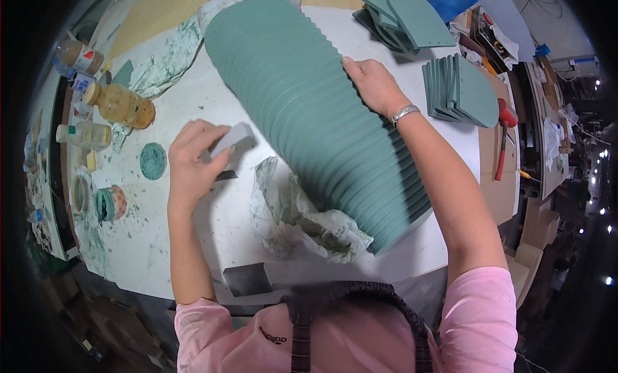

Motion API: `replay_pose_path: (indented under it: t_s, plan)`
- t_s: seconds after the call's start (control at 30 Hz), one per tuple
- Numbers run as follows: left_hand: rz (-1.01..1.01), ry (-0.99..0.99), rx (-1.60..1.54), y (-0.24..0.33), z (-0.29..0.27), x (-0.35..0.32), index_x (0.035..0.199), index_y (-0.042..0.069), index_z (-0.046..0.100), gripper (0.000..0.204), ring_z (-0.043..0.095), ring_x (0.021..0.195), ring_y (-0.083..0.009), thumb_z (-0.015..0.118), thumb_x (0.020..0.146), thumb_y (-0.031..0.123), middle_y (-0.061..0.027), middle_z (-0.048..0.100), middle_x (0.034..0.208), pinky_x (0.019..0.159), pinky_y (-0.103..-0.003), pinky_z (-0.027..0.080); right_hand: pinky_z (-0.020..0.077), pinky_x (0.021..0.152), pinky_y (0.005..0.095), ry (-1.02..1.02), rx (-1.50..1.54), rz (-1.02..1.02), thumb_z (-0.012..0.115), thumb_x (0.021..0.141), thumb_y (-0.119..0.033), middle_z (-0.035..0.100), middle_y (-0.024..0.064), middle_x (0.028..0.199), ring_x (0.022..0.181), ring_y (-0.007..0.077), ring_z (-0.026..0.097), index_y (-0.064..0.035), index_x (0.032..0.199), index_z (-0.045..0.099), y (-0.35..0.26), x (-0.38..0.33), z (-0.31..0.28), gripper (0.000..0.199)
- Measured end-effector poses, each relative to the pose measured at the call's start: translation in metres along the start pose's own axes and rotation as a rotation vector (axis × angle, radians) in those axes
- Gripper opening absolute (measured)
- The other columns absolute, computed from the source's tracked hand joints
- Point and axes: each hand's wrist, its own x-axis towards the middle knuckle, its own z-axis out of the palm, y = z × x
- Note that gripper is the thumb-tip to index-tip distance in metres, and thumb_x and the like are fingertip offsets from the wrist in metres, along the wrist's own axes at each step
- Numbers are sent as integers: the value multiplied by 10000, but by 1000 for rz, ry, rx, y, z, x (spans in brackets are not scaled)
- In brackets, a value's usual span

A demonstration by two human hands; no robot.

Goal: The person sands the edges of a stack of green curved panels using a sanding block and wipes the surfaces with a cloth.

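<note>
A long row of thin green plates [302, 109] lies packed face to face, slanting across the table from far left to near right. My left hand [192, 155] is closed round a small grey block [234, 137], just left of the row and apart from it. My right hand [373, 86] grips the row's right edge, with some fingers hidden against the plates. Crumpled paper [267, 209] with green stains lies against the row's near left side. A flat dark piece [226, 175] shows below the left hand. Close to my body, a dark grey block [248, 279] rests at the table edge.
More green plates [409, 19] are piled at the far right, with an upright stack [460, 93] nearer. Beside it lies a red mallet [506, 115]. On the left stand an amber jar [125, 107], a clear bottle [87, 134] and an open pot of green paste [108, 204].
</note>
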Motion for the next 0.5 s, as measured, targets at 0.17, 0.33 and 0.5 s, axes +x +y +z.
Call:
replay_pose_path:
  t_s: [0.17, 0.33, 0.5]
  plan:
    - [161, 103, -38, 27, 28, 32, 979, 19, 735, 283, 615, 833, -253, 745, 696, 22, -99, 668, 886, 724, -337, 504, 479, 792, 447, 5, 5, 7, 401, 1001, -518, 669, 232, 810, 816, 405, 617, 25, 804, 674, -4, -1, 2, 639]
    - [149, 57, -13, 19, 52, 3, 961, 58, 739, 269, 628, 852, -265, 760, 693, 38, -80, 688, 912, 751, -355, 519, 481, 787, 433, 18, -21, 23, 404, 998, -522, 665, 221, 776, 774, 383, 615, 19, 793, 676, -2, -1, 2, 640]
    - [-35, -44, -59, 4, 46, -41, 948, 63, 734, 310, 629, 858, -258, 783, 653, -22, -74, 681, 903, 746, -353, 517, 482, 789, 427, 20, -17, 33, 402, 994, -532, 661, 213, 759, 762, 377, 611, 25, 787, 673, 4, 3, 1, 653]
